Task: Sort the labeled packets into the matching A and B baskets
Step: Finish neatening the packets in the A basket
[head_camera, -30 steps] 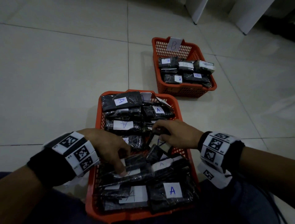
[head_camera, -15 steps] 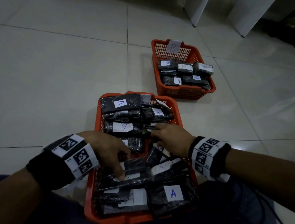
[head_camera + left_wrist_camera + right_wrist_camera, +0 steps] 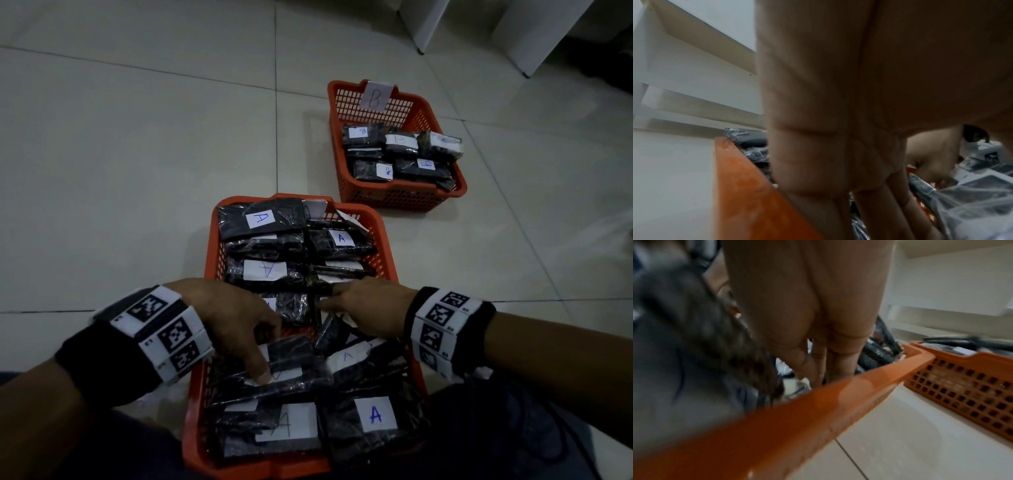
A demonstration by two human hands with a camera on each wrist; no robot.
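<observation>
A person sits on a tiled floor (image 3: 137, 144) with the near orange basket (image 3: 385, 246) against their lap, heaped with black plastic-wrapped packets, most showing a handwritten "A" label.

The main risk, as I judge it, is mis-sorting. The packets overlap and several labels are covered or face away, so one could be lifted and sent on without its letter being read. The wrap also looks slippery, and pulling one packet from the heap could drag its neighbours over the rim.

Left to right: the left hand (image 3: 236, 322) reaches down into the near basket's left side, fingers bent, one fingertip (image 3: 263, 378) pressing the label of a tilted packet (image 3: 294, 359) beneath it. Whether this grip closes round the packet, I cannot tell; the left wrist view shows only long fingers pointing down.

The right hand (image 3: 370, 308) lies lower and flatter to its right, fingers stretched toward the basket's middle among the packets. What that grip holds, if anything, is hidden.

Beyond the right hand, well apart, stands the B basket (image 3: 404, 198), with B-labelled packets (image 3: 400, 154) inside.
</observation>
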